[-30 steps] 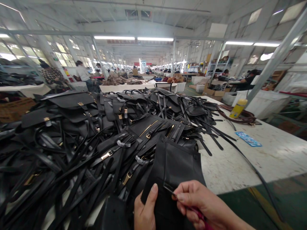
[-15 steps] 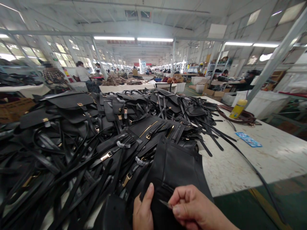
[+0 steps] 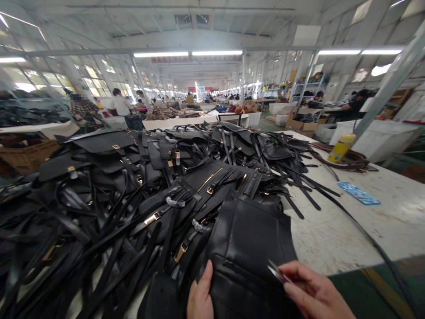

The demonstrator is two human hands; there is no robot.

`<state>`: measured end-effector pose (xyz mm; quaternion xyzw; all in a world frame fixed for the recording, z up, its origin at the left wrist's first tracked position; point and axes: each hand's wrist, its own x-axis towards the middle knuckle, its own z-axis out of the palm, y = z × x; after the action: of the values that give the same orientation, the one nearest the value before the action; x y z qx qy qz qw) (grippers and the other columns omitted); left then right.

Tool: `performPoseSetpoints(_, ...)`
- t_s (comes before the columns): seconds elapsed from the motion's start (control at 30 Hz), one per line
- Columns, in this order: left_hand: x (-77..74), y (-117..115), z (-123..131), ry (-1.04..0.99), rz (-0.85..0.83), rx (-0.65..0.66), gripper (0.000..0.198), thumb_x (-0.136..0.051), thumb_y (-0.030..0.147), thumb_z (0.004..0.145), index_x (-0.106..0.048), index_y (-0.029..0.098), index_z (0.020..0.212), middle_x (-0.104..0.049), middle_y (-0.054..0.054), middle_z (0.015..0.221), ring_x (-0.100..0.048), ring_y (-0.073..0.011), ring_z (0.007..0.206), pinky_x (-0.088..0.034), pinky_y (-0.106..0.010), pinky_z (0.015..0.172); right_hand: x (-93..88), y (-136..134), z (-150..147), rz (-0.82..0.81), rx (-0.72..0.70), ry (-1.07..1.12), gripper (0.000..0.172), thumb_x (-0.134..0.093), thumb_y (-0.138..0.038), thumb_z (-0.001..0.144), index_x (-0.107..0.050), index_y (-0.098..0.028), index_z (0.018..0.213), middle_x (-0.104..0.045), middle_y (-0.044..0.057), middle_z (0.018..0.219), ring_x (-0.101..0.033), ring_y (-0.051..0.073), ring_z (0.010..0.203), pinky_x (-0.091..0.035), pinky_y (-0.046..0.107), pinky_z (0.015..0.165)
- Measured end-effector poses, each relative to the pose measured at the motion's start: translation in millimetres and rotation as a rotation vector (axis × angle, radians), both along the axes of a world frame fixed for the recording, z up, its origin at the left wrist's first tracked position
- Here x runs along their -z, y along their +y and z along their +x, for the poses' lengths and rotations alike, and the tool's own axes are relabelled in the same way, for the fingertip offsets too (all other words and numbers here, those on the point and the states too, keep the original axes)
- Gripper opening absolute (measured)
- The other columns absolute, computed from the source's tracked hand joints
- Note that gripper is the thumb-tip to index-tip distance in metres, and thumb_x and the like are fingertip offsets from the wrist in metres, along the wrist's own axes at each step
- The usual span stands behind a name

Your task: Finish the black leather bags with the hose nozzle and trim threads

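A black leather bag (image 3: 255,230) with a stitched seam and a pocket slit lies tilted toward me at the near side of the table. My left hand (image 3: 201,294) grips its left edge, thumb on top and the other fingers mostly out of sight. Between the thumb and fingers of my right hand (image 3: 312,285) is a pair of thread snips (image 3: 275,271). Their two silver tips point up and left, slightly apart, over the right part of the bag. Whether they touch the leather I cannot tell.
A heap of black bags (image 3: 116,146) with loose straps and gold buckles covers the table's left and middle. On the pale tabletop (image 3: 335,230) at right are a blue-and-white card (image 3: 358,193), a yellow bottle (image 3: 341,147) and coiled brown straps (image 3: 318,150). Several people work farther back.
My right hand has moved right with the snips, away from my left thumb, and the snips' tips now show apart. My left hand still holds the bag. The view has shifted slightly.
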<state>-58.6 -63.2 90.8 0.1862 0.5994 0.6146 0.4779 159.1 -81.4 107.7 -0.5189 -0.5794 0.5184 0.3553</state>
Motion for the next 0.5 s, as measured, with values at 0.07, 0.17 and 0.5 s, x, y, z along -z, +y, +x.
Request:
performPoseSetpoints(0.07, -7.3, 0, 5, -0.061, -0.01, 0.044, 0.025, -0.066, 0.035, 0.063, -0.066, 0.018, 0.081, -0.067, -0.007, 0.094, -0.048, -0.0271, 0.11, -0.029, -0.041, 0.101, -5.8, -1, -5, 0.145, -0.094, -0.2, 0.017, -0.052, -0.034, 0.08, -0.062, -0.02, 0.084, -0.057, 0.004, 0.076, -0.054, 0.017, 0.069, -0.04, 0.027, 0.063)
performPoseSetpoints(0.17, -15.9, 0, 10, -0.076, 0.023, 0.109, 0.029, -0.069, 0.031, 0.062, -0.065, 0.017, 0.087, -0.067, -0.006, 0.094, -0.052, -0.0247, 0.106, -0.029, -0.039, 0.101, -11.4, 0, -20, 0.191, -0.2, -0.336, 0.017, -0.051, -0.028, 0.079, -0.065, -0.018, 0.08, -0.056, 0.004, 0.072, -0.054, 0.018, 0.067, -0.039, 0.028, 0.06)
performPoseSetpoints(0.5, -13.6, -2, 10, -0.048, -0.053, 0.187, 0.028, -0.07, 0.038, 0.057, -0.068, 0.014, 0.071, -0.069, -0.007, 0.072, -0.06, -0.0271, 0.089, -0.041, -0.038, 0.089, -14.0, 8, -33, -0.239, -0.079, -0.001, 0.017, -0.052, -0.026, 0.073, -0.062, -0.013, 0.071, -0.044, -0.006, 0.046, -0.036, 0.005, 0.034, -0.023, 0.017, 0.034)
